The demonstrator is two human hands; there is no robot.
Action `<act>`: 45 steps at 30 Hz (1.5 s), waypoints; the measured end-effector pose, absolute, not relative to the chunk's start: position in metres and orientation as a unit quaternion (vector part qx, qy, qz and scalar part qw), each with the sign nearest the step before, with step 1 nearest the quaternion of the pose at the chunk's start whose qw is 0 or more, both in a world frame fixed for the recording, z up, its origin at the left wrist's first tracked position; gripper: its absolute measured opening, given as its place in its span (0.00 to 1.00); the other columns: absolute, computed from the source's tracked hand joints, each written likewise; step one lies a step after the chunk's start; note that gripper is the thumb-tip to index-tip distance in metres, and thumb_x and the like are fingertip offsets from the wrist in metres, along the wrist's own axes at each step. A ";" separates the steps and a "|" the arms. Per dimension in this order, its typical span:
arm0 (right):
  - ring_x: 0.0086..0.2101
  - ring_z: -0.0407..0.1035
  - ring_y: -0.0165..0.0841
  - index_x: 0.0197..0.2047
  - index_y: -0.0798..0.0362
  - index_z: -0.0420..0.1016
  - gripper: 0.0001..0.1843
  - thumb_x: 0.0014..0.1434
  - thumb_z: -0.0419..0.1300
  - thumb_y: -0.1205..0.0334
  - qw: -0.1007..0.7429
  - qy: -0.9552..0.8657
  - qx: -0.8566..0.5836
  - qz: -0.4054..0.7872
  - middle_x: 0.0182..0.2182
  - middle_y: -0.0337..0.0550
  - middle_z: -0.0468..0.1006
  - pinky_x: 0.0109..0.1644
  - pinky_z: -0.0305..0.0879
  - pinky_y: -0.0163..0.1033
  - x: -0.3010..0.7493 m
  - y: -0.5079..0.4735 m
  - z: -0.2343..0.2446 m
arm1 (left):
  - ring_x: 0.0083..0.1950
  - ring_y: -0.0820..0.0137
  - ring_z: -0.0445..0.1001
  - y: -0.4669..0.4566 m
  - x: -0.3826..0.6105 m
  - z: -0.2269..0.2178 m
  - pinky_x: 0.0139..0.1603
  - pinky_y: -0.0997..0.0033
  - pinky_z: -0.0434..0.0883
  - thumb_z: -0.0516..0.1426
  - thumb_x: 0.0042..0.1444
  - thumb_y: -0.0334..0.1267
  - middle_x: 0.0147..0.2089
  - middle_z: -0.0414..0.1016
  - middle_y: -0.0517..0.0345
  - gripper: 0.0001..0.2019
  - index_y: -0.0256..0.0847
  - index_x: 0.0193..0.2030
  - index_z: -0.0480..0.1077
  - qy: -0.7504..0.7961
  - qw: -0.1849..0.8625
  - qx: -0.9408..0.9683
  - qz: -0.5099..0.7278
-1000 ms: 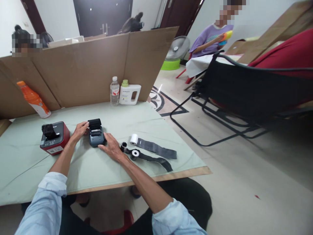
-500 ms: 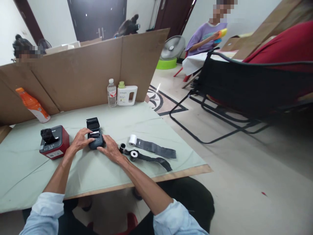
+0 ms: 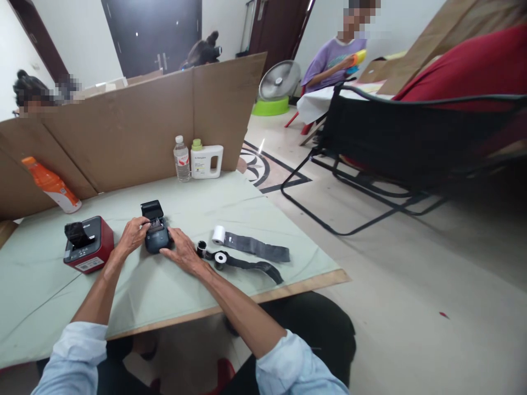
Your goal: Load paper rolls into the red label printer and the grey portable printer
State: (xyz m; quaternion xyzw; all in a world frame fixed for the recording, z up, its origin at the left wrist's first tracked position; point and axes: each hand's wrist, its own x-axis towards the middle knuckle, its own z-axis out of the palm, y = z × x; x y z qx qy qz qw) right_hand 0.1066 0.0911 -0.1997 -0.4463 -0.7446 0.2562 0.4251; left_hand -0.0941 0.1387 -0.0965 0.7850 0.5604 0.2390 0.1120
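Note:
A small dark portable printer (image 3: 157, 241) stands on the table with its lid (image 3: 152, 209) swung up at the back, baring the compartment. My left hand (image 3: 133, 235) grips the printer's left side, fingertips at the edge of the compartment. Against the right side lies my right hand (image 3: 181, 248), its thumb at the front corner and its fingers along the casing. Right of that hand are a small dark spool (image 3: 201, 248), a white-cored roll (image 3: 220, 259) with a black ribbon trailing from it, and a white roll (image 3: 218, 235) with a wide dark strip unrolled.
A red and black box-shaped device (image 3: 91, 245) stands left of my left hand. Along the cardboard screen (image 3: 144, 120) are an orange bottle (image 3: 53, 185), a water bottle (image 3: 181, 160) and a white jug (image 3: 207, 162). Other people sit beyond; a black folding chair (image 3: 395, 137) is at right.
My left fingers have drawn back from across the printer to its left edge, and the white piece seen in the compartment no longer shows. The whole view has shifted slightly.

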 end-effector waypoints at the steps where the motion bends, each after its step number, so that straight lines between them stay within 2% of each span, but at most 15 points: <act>1: 0.57 0.69 0.48 0.71 0.54 0.61 0.40 0.60 0.69 0.54 0.426 -0.744 -0.445 0.259 0.60 0.57 0.72 0.63 0.68 0.52 0.107 0.091 -0.198 | 0.44 0.59 0.77 0.140 -0.092 -0.095 0.51 0.61 0.72 0.55 0.61 0.39 0.42 0.83 0.50 0.11 0.42 0.40 0.80 0.565 0.108 0.784 0.234; 8: 0.55 0.70 0.46 0.71 0.54 0.62 0.39 0.60 0.69 0.55 0.431 -0.739 -0.441 0.272 0.58 0.56 0.73 0.62 0.68 0.51 0.109 0.087 -0.191 | 0.37 0.64 0.73 0.140 -0.079 -0.076 0.44 0.65 0.68 0.51 0.62 0.40 0.36 0.79 0.53 0.13 0.40 0.40 0.76 0.568 0.102 0.774 0.260; 12: 0.58 0.69 0.47 0.71 0.55 0.63 0.39 0.61 0.68 0.54 0.455 -0.731 -0.431 0.269 0.60 0.58 0.71 0.64 0.68 0.51 0.108 0.087 -0.189 | 0.34 0.67 0.68 0.127 -0.077 -0.054 0.39 0.68 0.65 0.51 0.62 0.43 0.32 0.74 0.59 0.12 0.41 0.36 0.72 0.556 0.112 0.772 0.287; 16: 0.62 0.66 0.45 0.69 0.54 0.66 0.34 0.63 0.67 0.54 0.515 -0.714 -0.404 0.249 0.62 0.58 0.71 0.68 0.63 0.50 0.106 0.087 -0.185 | 0.32 0.69 0.64 0.106 -0.075 -0.034 0.35 0.70 0.63 0.51 0.62 0.46 0.28 0.68 0.62 0.13 0.42 0.33 0.69 0.540 0.137 0.780 0.284; 20: 0.60 0.68 0.43 0.63 0.52 0.72 0.27 0.62 0.68 0.55 0.542 -0.717 -0.362 0.247 0.58 0.55 0.75 0.67 0.64 0.49 0.106 0.088 -0.177 | 0.30 0.69 0.65 0.088 -0.070 -0.037 0.34 0.69 0.63 0.51 0.60 0.48 0.28 0.68 0.62 0.14 0.42 0.32 0.68 0.529 0.176 0.791 0.253; 22: 0.56 0.70 0.42 0.56 0.52 0.76 0.20 0.62 0.68 0.56 0.544 -0.719 -0.346 0.259 0.54 0.53 0.78 0.63 0.66 0.47 0.106 0.088 -0.172 | 0.30 0.69 0.65 0.082 -0.066 -0.044 0.33 0.69 0.62 0.51 0.60 0.50 0.27 0.68 0.62 0.15 0.42 0.31 0.69 0.529 0.196 0.792 0.232; 25: 0.42 0.73 0.36 0.41 0.53 0.78 0.08 0.63 0.65 0.58 0.538 -0.710 -0.327 0.316 0.41 0.46 0.80 0.50 0.69 0.39 0.104 0.085 -0.168 | 0.29 0.69 0.65 0.077 -0.059 -0.051 0.32 0.69 0.63 0.52 0.60 0.52 0.26 0.68 0.62 0.17 0.42 0.31 0.70 0.527 0.218 0.791 0.222; 27: 0.34 0.70 0.31 0.35 0.54 0.76 0.08 0.64 0.63 0.59 0.535 -0.694 -0.314 0.366 0.34 0.40 0.77 0.41 0.67 0.35 0.102 0.082 -0.165 | 0.30 0.69 0.66 0.075 -0.057 -0.051 0.32 0.70 0.63 0.53 0.60 0.53 0.26 0.68 0.62 0.17 0.41 0.31 0.71 0.524 0.227 0.788 0.232; 30: 0.30 0.65 0.29 0.30 0.53 0.73 0.13 0.65 0.63 0.57 0.562 -0.661 -0.312 0.387 0.29 0.36 0.72 0.36 0.62 0.34 0.102 0.074 -0.156 | 0.31 0.70 0.68 0.070 -0.057 -0.047 0.33 0.71 0.65 0.58 0.58 0.53 0.30 0.73 0.60 0.16 0.41 0.35 0.74 0.517 0.258 0.772 0.265; 32: 0.29 0.64 0.29 0.30 0.53 0.73 0.15 0.67 0.62 0.55 0.591 -0.647 -0.314 0.365 0.28 0.36 0.70 0.36 0.62 0.35 0.106 0.066 -0.146 | 0.34 0.69 0.71 0.067 -0.058 -0.044 0.33 0.71 0.69 0.63 0.56 0.53 0.34 0.76 0.58 0.17 0.40 0.41 0.76 0.500 0.314 0.755 0.285; 34: 0.31 0.65 0.30 0.33 0.53 0.76 0.13 0.68 0.60 0.56 0.610 -0.645 -0.306 0.342 0.30 0.38 0.72 0.38 0.63 0.35 0.114 0.058 -0.136 | 0.36 0.67 0.74 0.064 -0.057 -0.043 0.35 0.70 0.73 0.66 0.54 0.52 0.38 0.79 0.55 0.19 0.40 0.45 0.77 0.472 0.383 0.738 0.293; 37: 0.34 0.69 0.31 0.39 0.52 0.79 0.09 0.69 0.60 0.59 0.613 -0.656 -0.296 0.327 0.35 0.41 0.77 0.41 0.66 0.36 0.131 0.050 -0.120 | 0.38 0.66 0.76 0.062 -0.048 -0.042 0.37 0.68 0.75 0.69 0.52 0.50 0.37 0.80 0.54 0.20 0.40 0.46 0.78 0.447 0.433 0.720 0.308; 42: 0.34 0.70 0.31 0.37 0.53 0.81 0.09 0.67 0.63 0.59 0.596 -0.668 -0.301 0.328 0.34 0.41 0.78 0.40 0.67 0.36 0.176 0.053 -0.096 | 0.35 0.68 0.75 0.073 -0.014 -0.035 0.36 0.70 0.72 0.69 0.51 0.47 0.34 0.79 0.54 0.15 0.37 0.38 0.79 0.406 0.423 0.747 0.312; 45: 0.36 0.72 0.32 0.39 0.54 0.82 0.08 0.64 0.64 0.60 0.580 -0.667 -0.326 0.335 0.36 0.42 0.80 0.40 0.67 0.36 0.215 0.063 -0.089 | 0.33 0.70 0.72 0.089 0.011 -0.030 0.33 0.72 0.68 0.65 0.54 0.45 0.32 0.78 0.56 0.12 0.37 0.37 0.79 0.411 0.348 0.793 0.284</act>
